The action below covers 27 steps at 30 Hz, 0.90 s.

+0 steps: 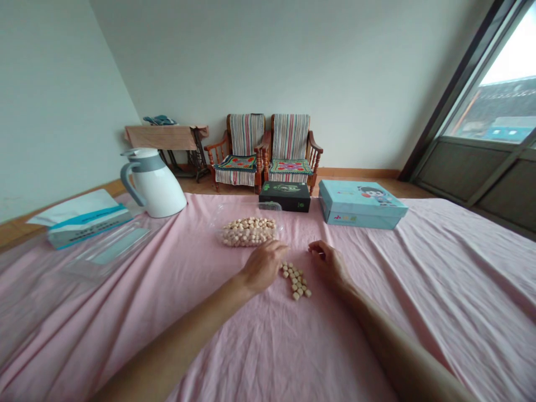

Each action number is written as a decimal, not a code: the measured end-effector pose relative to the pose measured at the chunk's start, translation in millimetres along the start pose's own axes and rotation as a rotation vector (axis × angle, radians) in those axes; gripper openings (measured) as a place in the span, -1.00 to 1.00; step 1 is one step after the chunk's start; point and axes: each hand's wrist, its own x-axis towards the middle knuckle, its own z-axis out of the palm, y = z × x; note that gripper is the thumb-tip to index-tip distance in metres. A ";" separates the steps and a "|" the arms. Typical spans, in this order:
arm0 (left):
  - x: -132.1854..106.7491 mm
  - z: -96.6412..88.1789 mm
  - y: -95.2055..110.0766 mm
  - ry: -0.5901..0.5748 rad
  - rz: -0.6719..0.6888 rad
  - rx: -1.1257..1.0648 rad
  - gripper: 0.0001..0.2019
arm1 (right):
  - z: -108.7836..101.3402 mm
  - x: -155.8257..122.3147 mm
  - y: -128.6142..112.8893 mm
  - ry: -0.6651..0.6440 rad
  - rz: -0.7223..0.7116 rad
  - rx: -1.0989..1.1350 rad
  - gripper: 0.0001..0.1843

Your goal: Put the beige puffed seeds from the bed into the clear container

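Observation:
Several small pale wooden cube-like beads (295, 281) lie loose on the pink cloth between my two hands. My left hand (263, 265) is on their left, close to the front right corner of a clear plastic box (218, 223). Many more of the pale beads (250, 231) fill that box. The left fingers are pressed together; what they pinch, if anything, is too small to make out. Right of the loose beads, my right hand (329, 262) is closed, thumb and fingertips drawn together towards the left. Anything between those fingertips cannot be made out. The hands are apart.
Behind the beads stand a black box (285, 196) and a light blue box (362, 206). A white jug (157, 187), a tissue pack (90, 223) and a clear plastic lid (113, 251) are on the left. Wrinkled pink cloth (276, 357) covers the surface. Two chairs (268, 151) stand beyond.

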 end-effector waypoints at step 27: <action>-15.5 -8.2 -8.8 -0.068 -0.091 -0.129 -0.91 | -4.7 -2.3 -2.3 -0.034 -0.019 -0.021 -0.78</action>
